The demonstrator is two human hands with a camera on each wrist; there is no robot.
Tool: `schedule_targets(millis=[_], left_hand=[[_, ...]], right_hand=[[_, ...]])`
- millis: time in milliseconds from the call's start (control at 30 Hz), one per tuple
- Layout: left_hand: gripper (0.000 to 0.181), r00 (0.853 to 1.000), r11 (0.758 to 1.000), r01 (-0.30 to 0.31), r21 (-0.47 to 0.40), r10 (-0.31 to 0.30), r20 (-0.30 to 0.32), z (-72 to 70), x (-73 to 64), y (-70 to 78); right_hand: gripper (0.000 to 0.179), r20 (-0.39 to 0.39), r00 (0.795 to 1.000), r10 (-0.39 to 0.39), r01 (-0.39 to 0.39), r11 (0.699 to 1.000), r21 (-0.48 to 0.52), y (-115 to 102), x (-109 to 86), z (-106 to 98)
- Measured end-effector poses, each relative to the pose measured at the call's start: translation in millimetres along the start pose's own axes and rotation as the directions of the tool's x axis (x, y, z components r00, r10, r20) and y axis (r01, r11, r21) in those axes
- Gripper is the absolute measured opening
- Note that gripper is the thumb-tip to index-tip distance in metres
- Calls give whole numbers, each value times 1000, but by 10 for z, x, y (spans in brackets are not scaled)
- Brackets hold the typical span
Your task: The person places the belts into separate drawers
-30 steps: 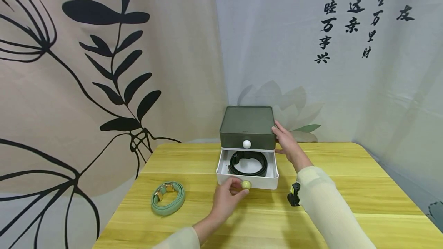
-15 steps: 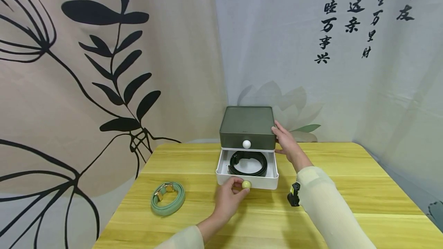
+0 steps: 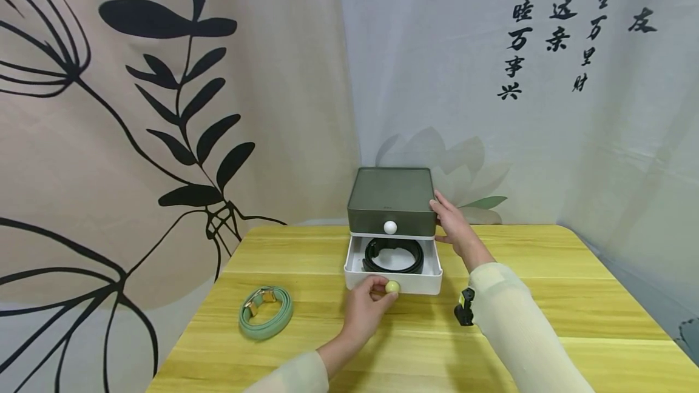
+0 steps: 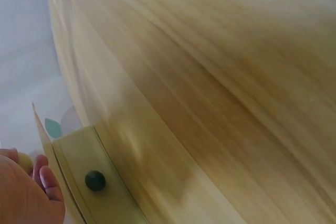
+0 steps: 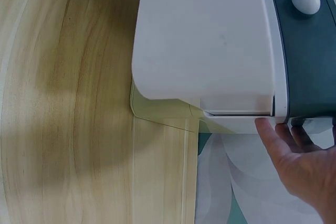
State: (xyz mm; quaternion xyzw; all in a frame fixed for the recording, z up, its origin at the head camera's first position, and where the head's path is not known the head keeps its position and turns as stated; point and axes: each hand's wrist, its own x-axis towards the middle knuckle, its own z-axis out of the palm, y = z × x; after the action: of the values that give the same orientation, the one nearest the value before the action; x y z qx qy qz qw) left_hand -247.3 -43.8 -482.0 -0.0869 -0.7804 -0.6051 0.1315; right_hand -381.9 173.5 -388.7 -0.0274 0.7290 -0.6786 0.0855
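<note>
A small desktop drawer unit (image 3: 391,190) with a grey-green top section stands at the back of the table. Its white drawer (image 3: 431,284) is pulled out, and a coiled black belt (image 3: 370,259) lies inside. My left hand (image 3: 363,314) pinches this drawer's pale yellow-green knob (image 3: 392,287) between thumb and fingers; in the left wrist view that knob (image 4: 24,163) is partly hidden by the hand. My right hand (image 3: 455,226) rests against the unit's right side, its fingers (image 5: 270,137) extended along the wall in the right wrist view.
A coiled green belt (image 3: 281,318) with gold metal parts lies on the wooden table (image 3: 218,356) to the left. Below the white drawer, a cream front with a dark knob (image 4: 95,180) shows in the left wrist view. A patterned curtain (image 3: 295,108) hangs behind.
The white drawer has slid slightly inward, toward the unit, with the black belt in it. My left hand has moved forward with the knob. The right hand stays against the side.
</note>
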Motion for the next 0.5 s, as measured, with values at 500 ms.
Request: schedule_targets(millis=[500], left_hand=[[18,998,1000,-25,13,25,-55,61,180,-68]], right_hand=[[61,-5,1000,5,-5,1000,-5,-14,-8,2]])
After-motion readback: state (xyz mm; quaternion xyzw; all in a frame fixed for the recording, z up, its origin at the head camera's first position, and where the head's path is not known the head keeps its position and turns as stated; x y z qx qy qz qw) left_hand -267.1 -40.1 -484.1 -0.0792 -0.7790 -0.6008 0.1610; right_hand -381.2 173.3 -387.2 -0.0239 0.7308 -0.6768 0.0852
